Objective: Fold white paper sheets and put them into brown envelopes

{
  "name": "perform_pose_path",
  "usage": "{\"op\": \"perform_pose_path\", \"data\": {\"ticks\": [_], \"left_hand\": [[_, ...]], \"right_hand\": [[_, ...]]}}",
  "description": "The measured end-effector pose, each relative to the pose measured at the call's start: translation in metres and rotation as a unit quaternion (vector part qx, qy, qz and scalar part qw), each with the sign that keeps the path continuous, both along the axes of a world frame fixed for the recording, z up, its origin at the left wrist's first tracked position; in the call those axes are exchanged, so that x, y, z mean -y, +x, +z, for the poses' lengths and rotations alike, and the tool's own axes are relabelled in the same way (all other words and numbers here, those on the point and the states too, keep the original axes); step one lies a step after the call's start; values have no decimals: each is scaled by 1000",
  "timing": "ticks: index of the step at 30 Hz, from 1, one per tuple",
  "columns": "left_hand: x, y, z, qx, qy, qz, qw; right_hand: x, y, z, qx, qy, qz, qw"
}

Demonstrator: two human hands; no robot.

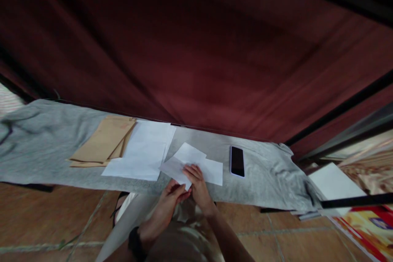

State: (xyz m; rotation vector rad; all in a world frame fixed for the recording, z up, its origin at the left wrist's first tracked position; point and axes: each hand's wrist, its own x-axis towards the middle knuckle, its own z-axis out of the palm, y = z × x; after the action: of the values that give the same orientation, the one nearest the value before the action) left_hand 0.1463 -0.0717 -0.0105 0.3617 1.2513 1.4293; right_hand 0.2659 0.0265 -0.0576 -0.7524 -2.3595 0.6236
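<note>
My left hand (170, 201) and my right hand (196, 183) meet at the near edge of a folded white paper (178, 164) that lies on a grey cloth (46, 147). The left fingers pinch the paper's near corner. The right hand rests flat on top of it. Another white sheet (213, 170) lies partly under the folded one, to its right. A dark band sits on my left wrist.
A stack of white sheets (144, 149) and brown envelopes (102, 141) lie to the left on the cloth. A black phone (237, 161) lies to the right. A dark red curtain (196, 49) hangs behind. White paper (333, 182) and a colourful box (373, 223) lie at right on the tiled floor.
</note>
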Motion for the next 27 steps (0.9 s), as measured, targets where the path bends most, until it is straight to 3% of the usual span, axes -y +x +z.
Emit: {"op": "perform_pose_path", "data": {"ticks": [2, 4, 8, 10, 17, 22, 24, 27], "left_hand": [[10, -3, -4, -39, 10, -59, 997], [17, -15, -12, -121, 16, -76, 990], [19, -48, -33, -305, 22, 75, 949], [14, -63, -39, -385, 50, 78, 918], [-11, -90, -35, -591, 110, -180, 778], [-3, -90, -28, -699, 215, -253, 634], [2, -87, -28, -716, 226, -251, 611], [5, -85, -31, -712, 202, -251, 624]], "right_hand": [[-3, 7, -1, -14, -26, -9, 1000], [-5, 13, -3, -32, -48, -23, 998], [-2, 22, -8, -84, -81, -25, 993], [3, 26, -9, -103, -98, -6, 990], [6, 41, -10, -122, -127, 1, 984], [-2, 63, -19, -108, -79, -53, 990], [-2, 69, -20, -86, -74, -50, 992], [1, 72, -16, -30, -75, -20, 997]]}}
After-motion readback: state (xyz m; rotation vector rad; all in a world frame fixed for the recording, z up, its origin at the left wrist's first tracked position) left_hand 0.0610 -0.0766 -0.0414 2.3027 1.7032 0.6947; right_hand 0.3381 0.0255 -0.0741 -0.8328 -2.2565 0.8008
